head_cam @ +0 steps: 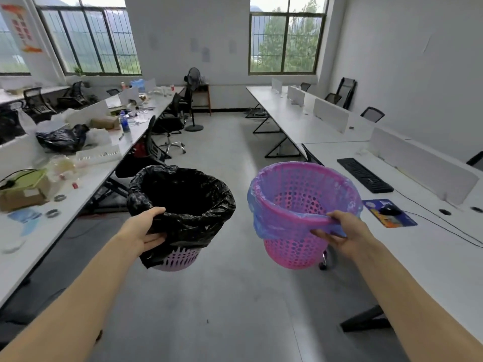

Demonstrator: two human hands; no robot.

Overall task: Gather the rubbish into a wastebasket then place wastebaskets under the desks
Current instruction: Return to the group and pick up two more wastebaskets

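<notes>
Item 1, far left: long white desk (39,239), on my left, carrying a brown cardboard box (23,197), a crumpled black plastic bag (62,138) and a clear bottle with a blue label (125,122), along with loose litter too small for me to sort.

Item 2: my left hand (146,231), clamped on the near rim of item 3, thumb on top of the rim, fingers curled against the outer wall below it.

Item 3: round lilac slotted plastic wastebasket (177,259), lined with a black plastic bag (193,205) folded over most of its outside. It hangs from my left hand, clear of the grey floor (235,296), in the aisle between the desks.

Item 4: round pink perforated plastic wastebasket (292,252), lined with a translucent blue bag (264,205). It is held in the air just beside item 3, apart from it, and tilted slightly towards me.

Item 5: my right hand (342,233), gripping item 4 at its near right rim, pinching the blue liner's folded edge, fingers under, thumb over.

Item 6, right: second long white desk (431,244), with a black keyboard (364,175) and a black mouse (390,210) sitting on a blue printed mouse pad (402,222)
</notes>
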